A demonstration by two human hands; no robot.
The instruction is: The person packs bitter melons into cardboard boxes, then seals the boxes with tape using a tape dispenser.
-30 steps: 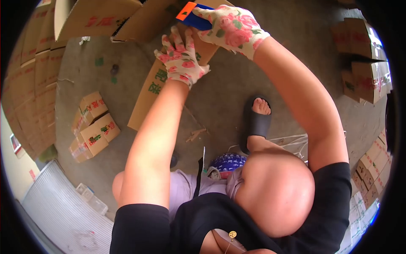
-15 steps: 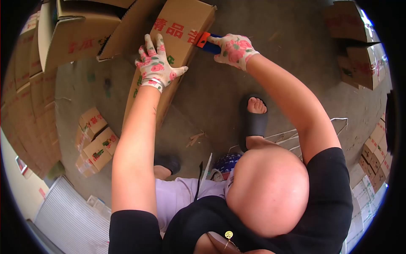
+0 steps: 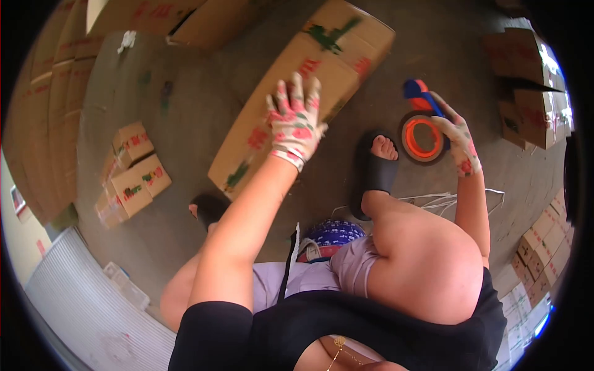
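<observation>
- The tape dispenser [image 3: 421,96] is off the carton. Half a second ago it was pressed against the far end of the long cardboard box [image 3: 334,55] at about 12 o'clock. Now it hangs out at 3 o'clock, clear of the cardboard, above the concrete floor [image 3: 185,123].
- The right hand [image 3: 459,141] is closed around the dispenser's blue handle. The orange tape roll [image 3: 408,139] sits just beside that hand, on the side toward the slippered foot [image 3: 373,176].
- The box has swung as well. It pointed nearly straight away from the person and now lies on a diagonal, its near end at 8 o'clock and its far end up at 1 o'clock.
- The left hand [image 3: 296,127] rests open on the box's upper face near its middle, gloved fingers spread and palm down. It grips nothing and only bears on the cardboard.
- I cannot make out a tape strip on the box from here, as the cardboard is smeared by motion.
- My reading is that the taping stroke at the box's end is over. With the dispenser pulled well apart from the box, only the flat left hand has charge of it.
- Some small printed boxes [image 3: 133,185] lie on the floor at 9 o'clock, well apart from both hands.
</observation>
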